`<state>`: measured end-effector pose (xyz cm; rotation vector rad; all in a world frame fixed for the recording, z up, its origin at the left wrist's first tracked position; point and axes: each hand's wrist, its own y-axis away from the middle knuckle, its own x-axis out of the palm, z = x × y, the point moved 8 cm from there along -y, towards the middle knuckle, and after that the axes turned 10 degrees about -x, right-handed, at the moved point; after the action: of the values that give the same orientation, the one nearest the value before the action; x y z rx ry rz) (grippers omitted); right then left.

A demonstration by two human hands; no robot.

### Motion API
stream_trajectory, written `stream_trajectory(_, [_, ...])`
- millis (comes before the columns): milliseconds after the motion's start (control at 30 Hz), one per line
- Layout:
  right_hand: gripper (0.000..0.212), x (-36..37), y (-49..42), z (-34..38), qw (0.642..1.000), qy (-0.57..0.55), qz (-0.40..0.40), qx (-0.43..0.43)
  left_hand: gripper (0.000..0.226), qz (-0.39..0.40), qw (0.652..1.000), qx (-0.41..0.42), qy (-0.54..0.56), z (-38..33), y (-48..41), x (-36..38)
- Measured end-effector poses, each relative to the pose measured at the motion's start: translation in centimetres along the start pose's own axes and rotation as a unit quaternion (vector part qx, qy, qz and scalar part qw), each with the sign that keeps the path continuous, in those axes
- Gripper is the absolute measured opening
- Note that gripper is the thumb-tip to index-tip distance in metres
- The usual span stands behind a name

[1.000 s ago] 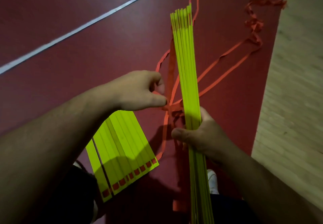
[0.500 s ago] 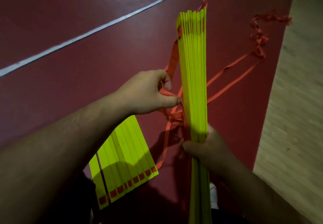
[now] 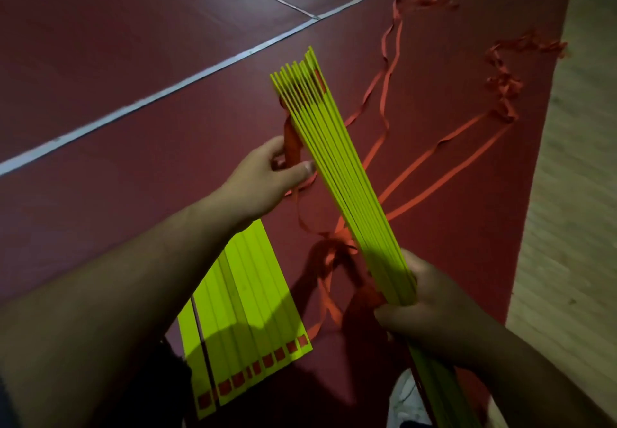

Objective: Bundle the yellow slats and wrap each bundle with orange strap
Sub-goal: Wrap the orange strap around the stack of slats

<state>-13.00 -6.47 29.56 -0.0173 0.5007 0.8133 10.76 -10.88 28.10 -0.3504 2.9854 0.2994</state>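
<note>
The person's right hand (image 3: 430, 307) is closed round a bundle of yellow slats (image 3: 337, 167), gripping it low down with the thumb across the front. The bundle is held above the red floor (image 3: 133, 43) and leans up and away to the left. At its far end the slats fan slightly apart, so that thin dark gaps show between them. Its near end runs out of view at the bottom edge.

The left hand (image 3: 267, 177) sits just beside the bundle's left edge, about halfway along it. It pinches a length of orange strap (image 3: 292, 142) between the thumb and curled fingers. From there the strap drops in a loose loop to a bunched knot close to the bundle, just above the right hand. 2 long runs of strap lie across the floor to a tangle (image 3: 504, 83) well off to the right.

A row of loose slats (image 3: 253, 294) lies flat on the floor under the left forearm, side by side, each with a red square at its near end. A white line (image 3: 167, 91) crosses the red floor, pale wooden flooring (image 3: 574, 193) borders it on the right, and a white shoe (image 3: 405, 401) shows beneath the right wrist.
</note>
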Motion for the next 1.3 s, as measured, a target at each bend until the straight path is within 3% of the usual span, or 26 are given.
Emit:
stream_trajectory(67, [0.04, -0.6, 0.0, 0.1, 1.0, -0.024, -0.016, 0.0, 0.019, -0.016, 0.999, 0.029, -0.018, -0.8, 0.3, 0.0])
stream_trajectory(133, [0.037, -1.6, -0.1, -0.5, 0.999, -0.029, -0.043, 0.004, 0.02, -0.017, 0.999, 0.034, -0.004, -1.4, 0.7, 0.0])
stream_trajectory(233, [0.039, -3.8, -0.2, -2.1, 0.993, -0.04, -0.105, 0.021, 0.031, 0.068, 0.988, -0.037, 0.133, -1.6, 1.8, 1.7])
stream_trajectory(400, [0.034, -6.2, -0.4, -3.3, 0.975, -0.1, -0.198, 0.025, 0.03, 0.214, 0.944, -0.181, 0.177, 0.0, 5.1, 7.0])
stream_trajectory(533, [0.026, -5.5, -0.7, -2.6, 0.971, -0.161, -0.177, 0.018, 0.024, 0.239, 0.896, -0.249, 0.28, 1.1, 6.4, 10.1])
stream_trajectory(633, [0.026, -4.8, -0.6, -2.0, 0.97, -0.182, -0.162, 0.004, 0.023, 0.236, 0.89, -0.245, 0.304, 2.0, 6.5, 11.1])
stream_trajectory(833, [0.041, -3.7, -0.5, -1.1, 0.968, -0.215, -0.125, -0.007, 0.077, 0.305, 0.891, -0.226, 0.25, 2.6, 6.0, 10.9])
stream_trajectory(1067, [0.046, -2.9, -0.1, 0.1, 0.975, -0.214, -0.055, -0.006, 0.065, 0.389, 0.903, -0.159, 0.089, 2.1, 5.9, 10.3])
stream_trajectory(1167, [0.044, -2.8, -0.1, 0.0, 0.976, -0.212, -0.05, -0.001, 0.069, 0.35, 0.926, -0.142, 0.008, 2.3, 5.4, 9.8])
stream_trajectory(1233, [0.045, -3.2, -0.3, -0.3, 0.976, -0.206, -0.069, -0.001, 0.045, 0.305, 0.946, -0.098, -0.045, 1.9, 4.9, 9.3])
stream_trajectory(1300, [0.044, -3.6, -0.5, -0.7, 0.977, -0.196, -0.087, -0.002, 0.037, 0.256, 0.959, -0.013, -0.12, 0.9, 4.2, 8.4])
